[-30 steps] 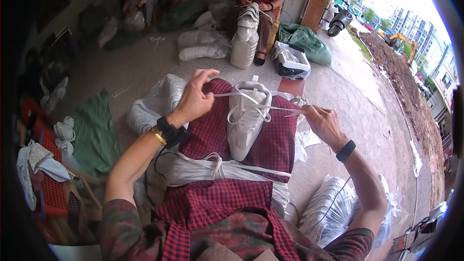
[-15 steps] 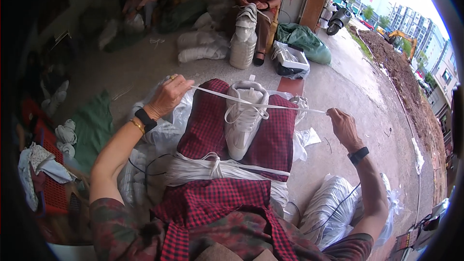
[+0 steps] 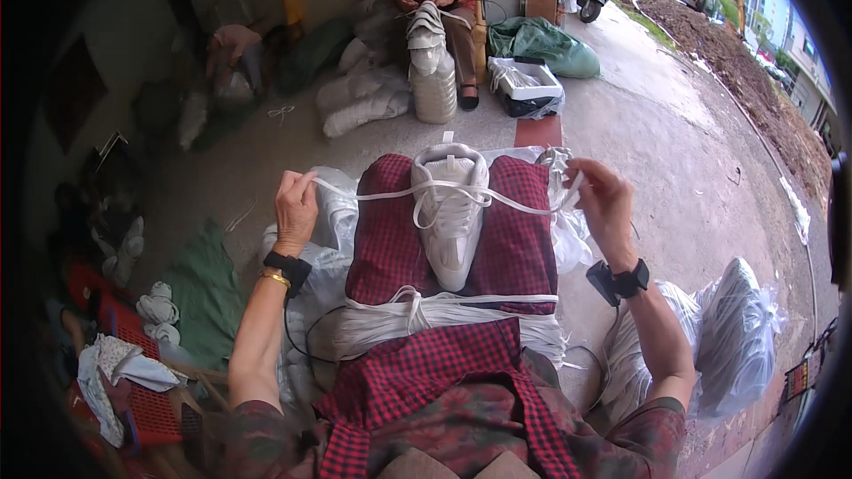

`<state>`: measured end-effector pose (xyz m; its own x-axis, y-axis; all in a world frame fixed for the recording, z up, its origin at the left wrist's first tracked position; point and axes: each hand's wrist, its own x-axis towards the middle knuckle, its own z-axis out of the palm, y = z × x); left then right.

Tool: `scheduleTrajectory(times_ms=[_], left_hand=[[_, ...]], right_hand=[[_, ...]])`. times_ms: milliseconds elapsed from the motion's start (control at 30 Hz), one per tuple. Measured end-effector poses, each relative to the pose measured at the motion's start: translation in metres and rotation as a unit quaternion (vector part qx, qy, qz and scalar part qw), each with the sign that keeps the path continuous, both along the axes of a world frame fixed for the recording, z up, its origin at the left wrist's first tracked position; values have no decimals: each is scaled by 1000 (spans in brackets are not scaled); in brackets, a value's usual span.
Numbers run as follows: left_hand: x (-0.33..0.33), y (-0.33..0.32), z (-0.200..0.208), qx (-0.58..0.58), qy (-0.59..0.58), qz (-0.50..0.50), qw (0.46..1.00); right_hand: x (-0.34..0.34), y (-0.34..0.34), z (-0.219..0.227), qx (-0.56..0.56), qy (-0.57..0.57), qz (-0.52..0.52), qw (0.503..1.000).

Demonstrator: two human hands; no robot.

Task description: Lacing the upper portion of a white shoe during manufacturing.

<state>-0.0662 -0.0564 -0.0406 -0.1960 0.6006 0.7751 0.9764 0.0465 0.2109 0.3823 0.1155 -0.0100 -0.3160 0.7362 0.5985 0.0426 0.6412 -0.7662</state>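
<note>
A white sneaker [image 3: 451,217] rests between my thighs, toe toward me, on the red-and-black checked cloth [image 3: 382,248]. A white shoelace [image 3: 515,206] crosses over its upper eyelets and runs out to both sides, with loops lying on the tongue area. At the left, my left hand [image 3: 296,208] is closed on one end of the lace, pinched between thumb and fingers. On the other side my right hand [image 3: 602,208] pinches the opposite end, which bends up to the fingertips. A bundle of white laces [image 3: 426,315] lies across my lap nearer to me.
Clear bags of white shoes [image 3: 737,337] stand on the right floor. Left lie a red crate [image 3: 151,408] with cloths and a green sheet [image 3: 197,302]. Ahead, a seated person [image 3: 432,0] handles stacked shoe pieces [image 3: 430,71], beside a white box [image 3: 525,80] and a green sack [image 3: 546,44].
Both hands have come inward and the left one lower, and the lace, taut and straight before, now sags in curves on either side of the shoe. My view has also shifted.
</note>
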Motion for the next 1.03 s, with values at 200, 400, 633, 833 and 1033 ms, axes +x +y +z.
scheduleTrajectory(times_ms=[200, 400, 633, 833, 1033], left_hand=[[79, 52, 31, 11, -129, -134, 983], [122, 62, 30, -97, -308, -234, 917], [124, 55, 9, -43, -351, -266, 897], [132, 45, 2, -54, -321, -250, 912], [131, 43, -2, -28, -358, -220, 907]], right_hand=[[-64, 7, -12, -145, -5, 123, 982], [-84, -2, -3, -51, -116, 101, 987], [-89, -1, -9, -7, -59, 91, 994], [-95, -7, 2, 145, -124, 61, 980], [-110, -8, 5, 136, -187, 33, 972]])
